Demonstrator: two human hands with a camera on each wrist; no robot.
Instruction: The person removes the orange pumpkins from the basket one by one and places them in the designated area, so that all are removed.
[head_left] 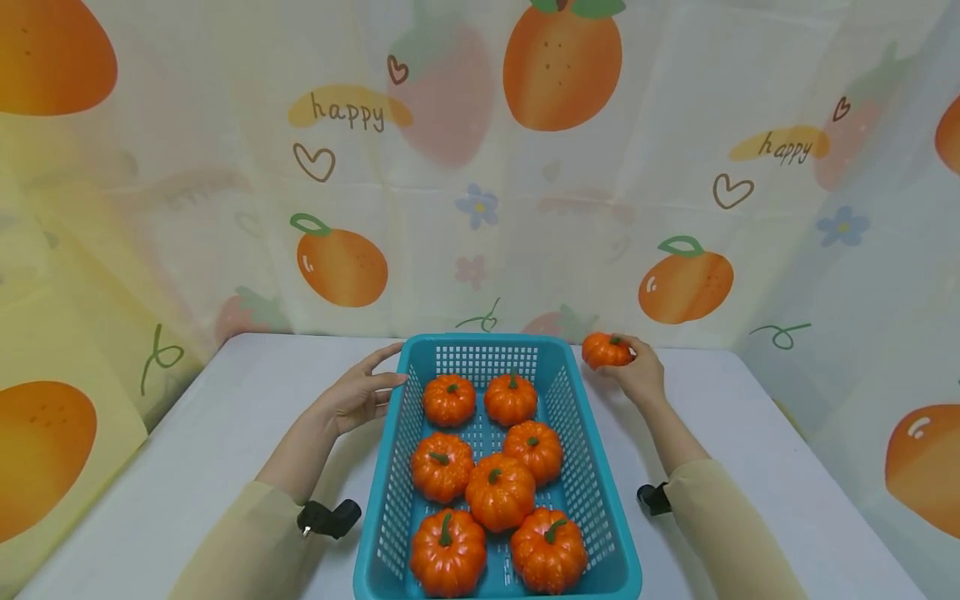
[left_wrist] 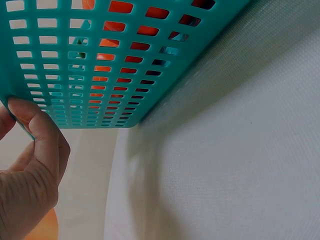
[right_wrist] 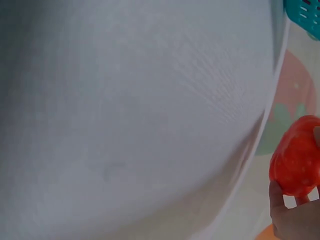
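A blue-green plastic basket (head_left: 611,500) with slotted walls stands in front of me, holding several small orange pumpkins (head_left: 500,492) with green stems. My left hand (head_left: 362,398) is at the basket's far left side. In the left wrist view its fingers (left_wrist: 42,132) lie on both sides of the rim, pinching it. Right of the basket's far corner, my right hand (head_left: 641,372) grips another pumpkin (head_left: 603,350) between thumb and fingers. The right wrist view shows this pumpkin (right_wrist: 296,159) at the right edge, fingers wrapped around its side.
The basket sits on a white-covered table (head_left: 690,517). Behind the table's far edge hangs a cloth backdrop (head_left: 555,233) printed with fruit and hearts. Dark wrist cameras (head_left: 330,518) are strapped at both sleeves.
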